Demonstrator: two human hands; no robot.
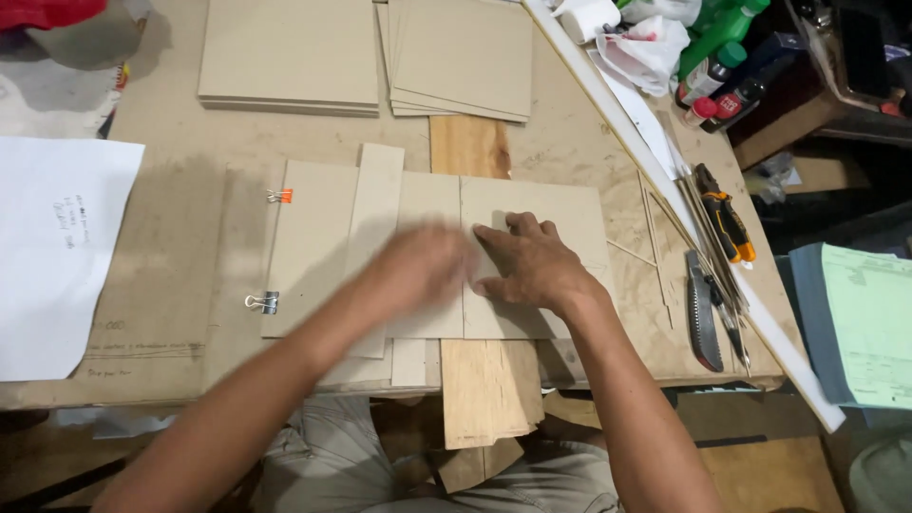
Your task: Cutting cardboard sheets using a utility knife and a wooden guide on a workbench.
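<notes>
1. Right hand [532, 266] lies flat, palm down, on the right cardboard panel [546, 214]; fingers [503, 233] spread and pressed onto the surface near the seam, pinching nothing.
2. Left hand [418, 266] is motion-blurred, sits over the middle cardboard panel [427, 195] just left of the right hand, the two touching or nearly so. Cannot tell if its fingers are spread or curled; nothing visibly held.
3. The panels lie side by side mid-table in front of the person, on a larger sheet; left cardboard panel [309, 247] runs to the clips.
4. A narrow cardboard strip [378, 190] lies upright across the panels, top end sticking past their upper edge.
5. Orange binder clip [279, 196] on the upper left edge of the left panel; silver binder clip [260, 303] on the lower left edge.
6. A wooden plank [486, 389] runs under the panels, showing above and below them, lower end hanging past the table [171, 142] edge.
7. Two stacks of cardboard sheets [290, 52] at the far edge.
8. White paper [57, 247] at far left.
9. Right side: utility knife with orange grip [727, 223], a folding saw [703, 318], thin wooden sticks [655, 237], a long white rail [665, 190].
10. Bottles [727, 43] and a crumpled plastic bag [646, 47] at top right.
</notes>
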